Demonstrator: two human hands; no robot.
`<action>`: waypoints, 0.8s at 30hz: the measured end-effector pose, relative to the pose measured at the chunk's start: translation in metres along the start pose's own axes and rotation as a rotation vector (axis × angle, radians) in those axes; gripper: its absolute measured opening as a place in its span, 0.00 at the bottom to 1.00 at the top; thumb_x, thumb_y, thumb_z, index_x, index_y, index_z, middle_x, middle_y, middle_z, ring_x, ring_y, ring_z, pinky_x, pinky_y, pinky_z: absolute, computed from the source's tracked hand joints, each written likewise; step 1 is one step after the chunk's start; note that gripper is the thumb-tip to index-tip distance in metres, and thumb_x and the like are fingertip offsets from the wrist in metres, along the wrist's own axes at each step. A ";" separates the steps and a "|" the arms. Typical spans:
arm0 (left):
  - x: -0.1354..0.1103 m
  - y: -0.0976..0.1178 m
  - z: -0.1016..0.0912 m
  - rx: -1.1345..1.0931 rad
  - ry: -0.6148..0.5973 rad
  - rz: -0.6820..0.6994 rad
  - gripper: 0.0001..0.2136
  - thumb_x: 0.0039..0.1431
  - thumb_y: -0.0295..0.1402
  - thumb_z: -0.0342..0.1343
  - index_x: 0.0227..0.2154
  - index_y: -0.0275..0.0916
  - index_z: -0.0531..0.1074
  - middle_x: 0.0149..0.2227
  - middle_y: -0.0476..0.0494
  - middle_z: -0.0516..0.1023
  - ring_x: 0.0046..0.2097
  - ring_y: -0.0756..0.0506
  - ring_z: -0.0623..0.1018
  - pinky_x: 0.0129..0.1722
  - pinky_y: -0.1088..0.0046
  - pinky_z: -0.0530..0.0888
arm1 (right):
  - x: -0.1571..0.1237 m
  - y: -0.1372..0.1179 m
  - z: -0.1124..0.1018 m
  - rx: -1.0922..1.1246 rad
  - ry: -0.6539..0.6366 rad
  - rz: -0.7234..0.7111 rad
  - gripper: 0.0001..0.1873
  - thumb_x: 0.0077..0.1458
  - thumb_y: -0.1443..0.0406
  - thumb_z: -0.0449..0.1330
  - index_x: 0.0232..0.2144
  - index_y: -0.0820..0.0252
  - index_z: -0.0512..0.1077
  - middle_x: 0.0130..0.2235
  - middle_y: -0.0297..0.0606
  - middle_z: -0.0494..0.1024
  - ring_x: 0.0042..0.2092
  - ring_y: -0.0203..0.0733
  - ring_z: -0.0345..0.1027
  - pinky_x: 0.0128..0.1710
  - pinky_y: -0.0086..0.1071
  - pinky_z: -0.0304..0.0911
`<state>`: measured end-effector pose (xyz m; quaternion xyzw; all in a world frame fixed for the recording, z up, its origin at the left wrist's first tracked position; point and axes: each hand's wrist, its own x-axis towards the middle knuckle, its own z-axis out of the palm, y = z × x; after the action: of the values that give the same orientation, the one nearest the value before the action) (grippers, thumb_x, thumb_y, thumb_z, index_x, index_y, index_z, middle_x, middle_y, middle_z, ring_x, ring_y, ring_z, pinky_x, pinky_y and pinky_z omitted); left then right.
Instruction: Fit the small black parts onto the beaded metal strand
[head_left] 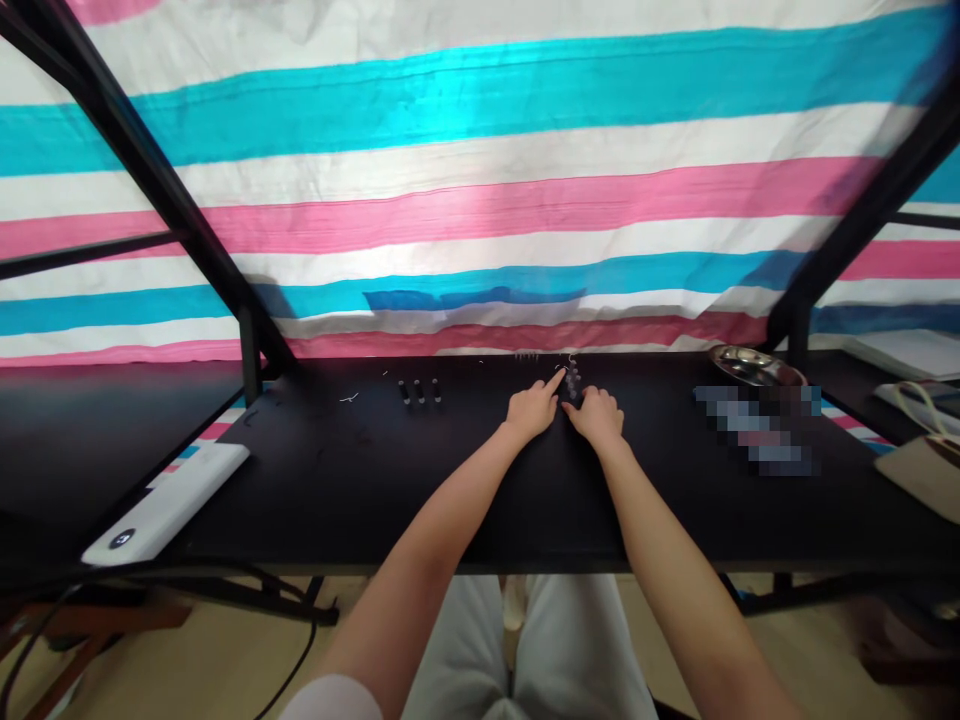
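Both of my arms reach out over a black table point(375, 480). My left hand point(531, 408) rests on the tabletop with its fingers curled and the forefinger stretched toward a small cluster of tiny dark and silvery parts point(573, 378). My right hand point(597, 415) lies right beside it, fingers bent down on the table just below the same cluster. What either hand pinches, if anything, is too small to make out. Three small dark cylinders point(419, 391) stand in a row to the left of my hands.
A metal bowl point(752, 365) sits at the back right, beside a blurred patch. A white power strip point(166, 503) lies at the table's left edge. Black frame posts point(250, 350) rise on both sides. A striped pink, blue and white cloth point(480, 200) hangs behind.
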<state>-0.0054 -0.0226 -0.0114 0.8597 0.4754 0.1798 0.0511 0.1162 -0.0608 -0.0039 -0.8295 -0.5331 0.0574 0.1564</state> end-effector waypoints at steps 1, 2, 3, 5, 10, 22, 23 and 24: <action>0.002 0.000 0.002 -0.012 0.016 0.000 0.24 0.60 0.36 0.44 0.60 0.51 0.50 0.44 0.42 0.70 0.38 0.44 0.76 0.37 0.68 0.69 | 0.000 0.000 0.001 0.001 0.005 -0.013 0.24 0.52 0.55 0.54 0.47 0.64 0.64 0.48 0.52 0.67 0.51 0.53 0.59 0.45 0.43 0.57; 0.003 -0.001 0.004 -0.033 0.036 0.005 0.22 0.60 0.37 0.44 0.58 0.49 0.55 0.43 0.41 0.71 0.37 0.43 0.76 0.37 0.68 0.69 | 0.000 0.000 0.002 0.003 0.012 -0.025 0.23 0.53 0.55 0.53 0.47 0.65 0.64 0.48 0.52 0.67 0.51 0.53 0.60 0.44 0.43 0.58; 0.003 -0.002 0.005 -0.061 0.060 0.008 0.20 0.60 0.37 0.45 0.56 0.47 0.59 0.42 0.40 0.72 0.37 0.43 0.76 0.36 0.68 0.69 | 0.001 -0.001 0.003 0.003 0.023 -0.034 0.23 0.53 0.56 0.53 0.47 0.65 0.64 0.47 0.52 0.67 0.50 0.53 0.60 0.44 0.42 0.58; 0.002 -0.004 0.006 -0.129 0.113 0.000 0.16 0.59 0.37 0.46 0.49 0.44 0.66 0.38 0.41 0.74 0.36 0.43 0.75 0.35 0.70 0.68 | 0.001 -0.001 0.005 0.002 0.045 -0.045 0.22 0.54 0.57 0.52 0.46 0.65 0.65 0.47 0.52 0.68 0.50 0.53 0.60 0.43 0.42 0.58; -0.003 -0.014 0.006 -0.384 0.302 -0.068 0.09 0.57 0.35 0.49 0.39 0.41 0.69 0.23 0.50 0.71 0.27 0.50 0.72 0.31 0.76 0.66 | 0.005 -0.003 0.010 -0.001 0.073 -0.046 0.20 0.55 0.57 0.51 0.44 0.65 0.66 0.45 0.52 0.69 0.49 0.52 0.62 0.42 0.41 0.58; -0.003 -0.023 0.004 -0.925 0.362 -0.231 0.12 0.53 0.42 0.51 0.29 0.37 0.67 0.16 0.55 0.66 0.18 0.54 0.65 0.22 0.79 0.63 | 0.009 -0.002 0.013 -0.027 0.036 -0.252 0.10 0.57 0.61 0.50 0.37 0.58 0.68 0.39 0.41 0.74 0.40 0.43 0.68 0.35 0.31 0.57; -0.003 -0.023 0.003 -0.920 0.361 -0.228 0.12 0.53 0.42 0.51 0.29 0.37 0.67 0.16 0.55 0.65 0.18 0.55 0.65 0.22 0.79 0.63 | 0.008 -0.003 0.012 -0.036 0.024 -0.263 0.10 0.57 0.61 0.50 0.38 0.58 0.67 0.39 0.41 0.74 0.40 0.42 0.68 0.34 0.31 0.57; -0.003 -0.023 0.003 -0.909 0.362 -0.224 0.12 0.53 0.42 0.51 0.29 0.37 0.67 0.16 0.55 0.65 0.18 0.55 0.65 0.22 0.79 0.63 | 0.007 -0.004 0.011 -0.046 0.014 -0.276 0.10 0.57 0.61 0.50 0.38 0.58 0.67 0.38 0.41 0.74 0.39 0.42 0.68 0.34 0.31 0.57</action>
<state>-0.0240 -0.0128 -0.0212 0.6494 0.4395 0.5084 0.3560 0.1128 -0.0504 -0.0128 -0.7521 -0.6421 0.0175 0.1475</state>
